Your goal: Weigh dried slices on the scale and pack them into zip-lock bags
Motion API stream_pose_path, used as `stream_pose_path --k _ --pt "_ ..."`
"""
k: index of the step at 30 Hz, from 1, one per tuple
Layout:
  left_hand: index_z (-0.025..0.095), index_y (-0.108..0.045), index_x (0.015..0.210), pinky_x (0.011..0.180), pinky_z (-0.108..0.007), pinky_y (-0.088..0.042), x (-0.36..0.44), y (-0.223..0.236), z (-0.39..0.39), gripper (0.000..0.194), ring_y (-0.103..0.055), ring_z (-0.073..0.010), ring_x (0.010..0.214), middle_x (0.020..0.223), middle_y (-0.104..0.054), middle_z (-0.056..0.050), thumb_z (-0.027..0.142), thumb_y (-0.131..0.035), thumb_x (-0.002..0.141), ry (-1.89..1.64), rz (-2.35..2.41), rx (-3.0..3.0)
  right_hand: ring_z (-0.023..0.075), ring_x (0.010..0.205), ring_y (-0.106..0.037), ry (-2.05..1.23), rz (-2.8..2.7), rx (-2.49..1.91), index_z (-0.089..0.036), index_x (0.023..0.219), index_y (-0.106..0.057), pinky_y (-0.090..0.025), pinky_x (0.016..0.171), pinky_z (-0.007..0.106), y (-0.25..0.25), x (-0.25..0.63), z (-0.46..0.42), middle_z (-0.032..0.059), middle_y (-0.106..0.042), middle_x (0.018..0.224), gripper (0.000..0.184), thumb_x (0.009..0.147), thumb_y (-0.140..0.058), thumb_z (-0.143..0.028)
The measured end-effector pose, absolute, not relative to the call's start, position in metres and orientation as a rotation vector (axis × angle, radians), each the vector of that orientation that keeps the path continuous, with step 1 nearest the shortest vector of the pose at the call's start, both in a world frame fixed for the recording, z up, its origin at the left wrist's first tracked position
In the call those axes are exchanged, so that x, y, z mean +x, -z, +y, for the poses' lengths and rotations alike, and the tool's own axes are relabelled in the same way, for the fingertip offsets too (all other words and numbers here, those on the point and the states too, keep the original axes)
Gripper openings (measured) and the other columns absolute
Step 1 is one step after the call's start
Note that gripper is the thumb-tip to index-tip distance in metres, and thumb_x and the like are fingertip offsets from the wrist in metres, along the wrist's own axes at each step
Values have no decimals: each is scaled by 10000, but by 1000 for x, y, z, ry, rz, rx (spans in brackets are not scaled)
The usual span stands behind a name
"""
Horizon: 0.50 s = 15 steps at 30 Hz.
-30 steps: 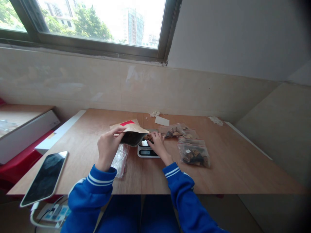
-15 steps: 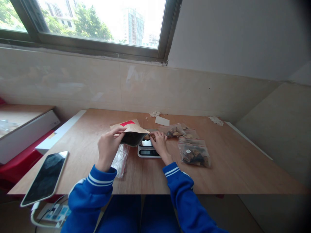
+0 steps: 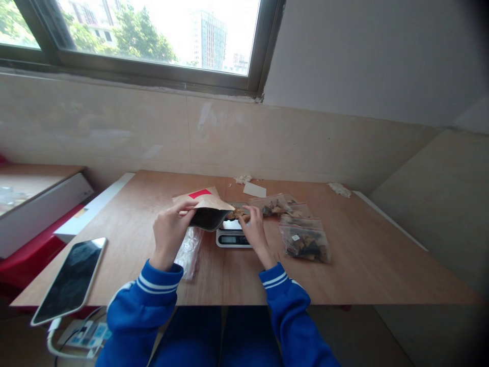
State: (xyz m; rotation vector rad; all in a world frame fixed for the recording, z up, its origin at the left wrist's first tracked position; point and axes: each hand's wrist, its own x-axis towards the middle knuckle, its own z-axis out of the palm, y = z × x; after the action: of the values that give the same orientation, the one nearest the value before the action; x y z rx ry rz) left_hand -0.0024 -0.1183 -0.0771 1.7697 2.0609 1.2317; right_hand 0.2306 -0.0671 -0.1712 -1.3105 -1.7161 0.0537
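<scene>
A kraft paper pouch with a red label and a dark lining is pinched at its rim by my left hand. Its mouth gapes toward the right, beside a small white digital scale. Dried brown pieces lie on the scale's platform, partly hidden by the pouch. My right hand is over the right side of the scale, thumb and fingers curled around some of these pieces. How many it grips cannot be made out.
Zip bags of dried brown pieces lie to the right. A clear plastic bag is below the pouch. A phone with a cable sits at the left table edge. A white card and crumpled tissue lie farther back.
My right hand has shifted slightly right and its fingers have lifted, so more of the brown pieces show. My left hand and the pouch stay in place.
</scene>
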Motion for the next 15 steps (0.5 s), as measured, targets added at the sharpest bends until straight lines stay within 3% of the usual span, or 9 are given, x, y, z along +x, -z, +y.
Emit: stream_pose_path --k 5,8,11,15 --pt "343 -755 932 671 -236 -476 -1 80 -118 167 -724 -180 820 848 -764 59 351 -634 817 -1262 1980 1733 207 983 -592 41 -1702 -953 -205 1034 -611 -507 889 374 133 206 -109 77 -621 957 271 914 -389 -107" --pt "337 -755 934 681 -235 -485 1 82 -120 170 -723 -179 804 849 -763 53 353 -639 812 -1277 1941 1716 204 1082 -594 -32 -2018 -802 -194 1161 -602 -508 943 364 123 175 -130 97 -641 1083 359 902 -380 -85" --pt "328 -758 932 682 -235 -491 1 87 -123 173 -722 -179 787 818 -761 44 363 -644 806 -1314 1921 1705 236 1187 -559 -183 -2165 -984 -113 1258 -564 -477 1011 378 123 146 -132 152 -614 1236 416 894 -367 -72" --pt "315 -762 916 680 -234 -498 0 99 -128 169 -725 -183 788 789 -761 37 347 -650 794 -1351 1925 1665 232 1054 -643 -497 -2210 -1269 -115 1237 -590 -522 907 331 129 122 -106 141 -673 1176 404 872 -427 -57"
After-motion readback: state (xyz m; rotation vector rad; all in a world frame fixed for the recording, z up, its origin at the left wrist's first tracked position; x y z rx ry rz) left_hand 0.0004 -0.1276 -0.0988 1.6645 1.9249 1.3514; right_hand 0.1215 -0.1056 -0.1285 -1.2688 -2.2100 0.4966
